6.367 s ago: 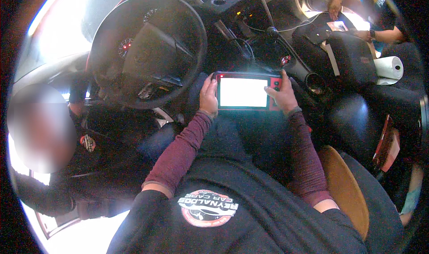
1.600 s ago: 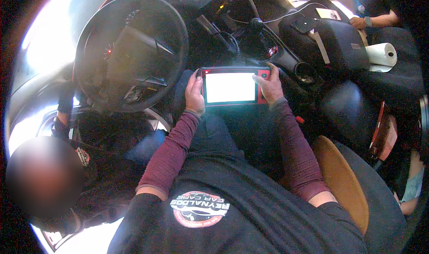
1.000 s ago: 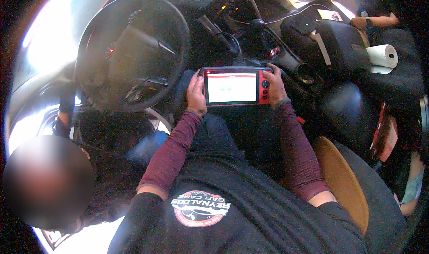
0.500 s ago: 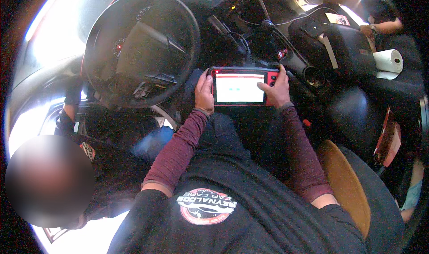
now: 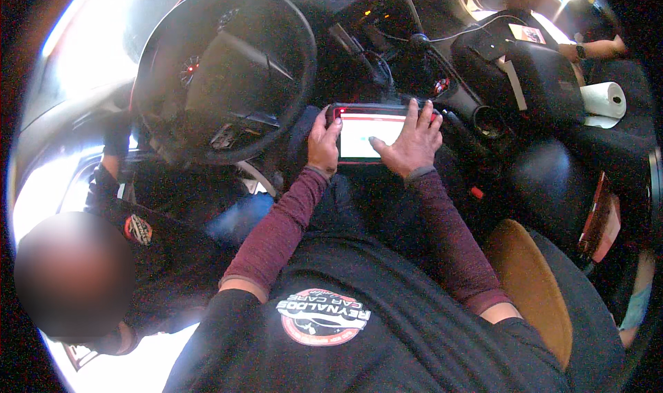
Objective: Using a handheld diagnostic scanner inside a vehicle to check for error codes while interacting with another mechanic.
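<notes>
1. Nearby, at the bottom of the frame, is a black shirt (image 5: 414, 310) with a round badge (image 5: 323, 317) on its chest. Next to it, at the lower right, is a brown and dark seat (image 5: 532, 282).

2. Two dark red sleeves (image 5: 276, 231) cover the person's forearms and run up toward the middle of the frame.

3. The left hand (image 5: 322, 144) is in the middle of the frame. Its grip is closed on the left end of the tablet (image 5: 362, 129), with the thumb on the front.

4. The right hand (image 5: 418, 141) is over the right end of the tablet. Its grip is open: the fingers are spread and point up, and the thumb reaches in over the screen. I cannot tell if the thumb touches it.

5. The tablet is black with bits of red, and it sits longways across the middle of the frame. Its screen is bright white with a red strip along the top. A little red light shines near its upper left corner.

6. Another person (image 5: 173, 269) in dark clothes is at the lower left.

7. A big black steering wheel (image 5: 221, 82) fills the upper left, near the left hand.

8. Right of the middle is a round cup holder (image 5: 489, 122), and higher up is a gear stick (image 5: 418, 42).

9. Far off, at the upper right, a white paper roll (image 5: 604, 101) is just beside a black seat (image 5: 545, 79). A card (image 5: 527, 34) with a picture and someone's arm (image 5: 601, 50) with a dark wristband are there too.
</notes>
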Demonstrator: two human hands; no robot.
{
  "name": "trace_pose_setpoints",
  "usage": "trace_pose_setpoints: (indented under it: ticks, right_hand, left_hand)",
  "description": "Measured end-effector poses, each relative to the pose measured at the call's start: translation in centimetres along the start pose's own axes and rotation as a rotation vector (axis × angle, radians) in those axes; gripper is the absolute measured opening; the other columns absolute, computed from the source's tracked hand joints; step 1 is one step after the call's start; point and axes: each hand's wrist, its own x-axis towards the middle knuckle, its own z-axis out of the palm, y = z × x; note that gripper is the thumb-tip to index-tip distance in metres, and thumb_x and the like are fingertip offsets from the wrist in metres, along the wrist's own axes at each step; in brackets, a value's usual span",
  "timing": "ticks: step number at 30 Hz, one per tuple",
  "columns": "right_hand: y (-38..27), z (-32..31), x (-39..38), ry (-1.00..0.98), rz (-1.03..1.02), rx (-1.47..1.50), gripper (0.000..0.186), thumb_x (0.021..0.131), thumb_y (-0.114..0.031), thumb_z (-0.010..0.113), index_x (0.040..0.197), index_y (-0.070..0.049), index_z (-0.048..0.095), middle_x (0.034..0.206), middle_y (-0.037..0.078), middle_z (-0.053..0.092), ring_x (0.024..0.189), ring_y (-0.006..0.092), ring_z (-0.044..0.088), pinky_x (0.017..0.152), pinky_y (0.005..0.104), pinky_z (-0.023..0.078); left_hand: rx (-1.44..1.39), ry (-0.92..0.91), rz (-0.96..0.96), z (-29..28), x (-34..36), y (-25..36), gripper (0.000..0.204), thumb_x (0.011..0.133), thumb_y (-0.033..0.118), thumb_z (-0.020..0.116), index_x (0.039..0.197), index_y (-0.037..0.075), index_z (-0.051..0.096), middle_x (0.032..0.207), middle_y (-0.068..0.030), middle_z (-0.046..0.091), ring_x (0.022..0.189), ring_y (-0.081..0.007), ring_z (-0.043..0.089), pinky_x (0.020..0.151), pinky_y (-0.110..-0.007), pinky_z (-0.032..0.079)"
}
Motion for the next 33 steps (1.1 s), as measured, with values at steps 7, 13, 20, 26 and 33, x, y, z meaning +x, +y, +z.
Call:
trace_pose_setpoints:
  ticks: [7, 13, 20, 26, 33]
  right_hand:
    - [1.6, -0.7, 1.5, 0.116, 0.079, 0.152, 0.105, 0.07, -0.052, 0.078, 0.149, -0.003, 0.028, 0.152, 0.025, 0.025, 0.139, 0.0462, 0.027, 0.108, 0.0627, 0.03]
    - [6.9, 3.1, 3.3, 0.086, 0.048, 0.4, 0.103, 0.07, -0.044, 0.08, 0.149, -0.005, 0.026, 0.151, 0.026, 0.025, 0.136, 0.0468, 0.032, 0.112, 0.0532, 0.031]
    - [5.7, 1.6, 2.8, -0.059, 0.088, 0.326, 0.117, 0.062, -0.046, 0.086, 0.151, -0.006, 0.022, 0.151, 0.025, 0.024, 0.137, 0.0457, 0.031, 0.112, 0.0528, 0.031]
    - [7.4, 2.8, 3.5, -0.029, 0.076, 0.374, 0.113, 0.065, -0.047, 0.083, 0.151, -0.005, 0.023, 0.15, 0.024, 0.027, 0.137, 0.0433, 0.034, 0.112, 0.052, 0.031]
    - [7.7, 3.3, 4.2, -0.041, 0.123, 0.607, 0.1, 0.069, -0.037, 0.08, 0.149, -0.004, 0.03, 0.143, 0.024, 0.038, 0.136, 0.0392, 0.037, 0.113, 0.047, 0.031]
  left_hand:
    - [-0.105, 0.007, -0.043, 0.7, -0.3, 0.9, 0.041, 0.101, 0.02, 0.041, 0.135, -0.003, 0.049, 0.122, -0.0108, 0.062, 0.11, -0.018, 0.059, 0.099, -0.03, 0.044]
    - [-0.065, 0.049, -0.001, 0.0, 0.4, -1.1, 0.041, 0.101, 0.018, 0.041, 0.135, -0.003, 0.05, 0.122, -0.0101, 0.062, 0.11, -0.0171, 0.059, 0.099, -0.029, 0.044]
    - [-0.205, 0.028, -0.077, 0.6, -0.4, 0.6, 0.041, 0.102, 0.013, 0.042, 0.139, -0.003, 0.045, 0.124, -0.0085, 0.06, 0.111, -0.0152, 0.059, 0.099, -0.028, 0.045]
    - [-0.182, 0.044, -0.078, 1.1, -0.3, 0.9, 0.046, 0.1, 0.016, 0.042, 0.14, -0.007, 0.042, 0.127, -0.0136, 0.061, 0.115, -0.0196, 0.058, 0.104, -0.031, 0.04]
    - [-0.246, 0.02, -0.069, 0.3, -0.1, -0.3, 0.042, 0.101, 0.016, 0.04, 0.137, -0.002, 0.048, 0.126, -0.0113, 0.062, 0.113, -0.0184, 0.059, 0.102, -0.031, 0.043]
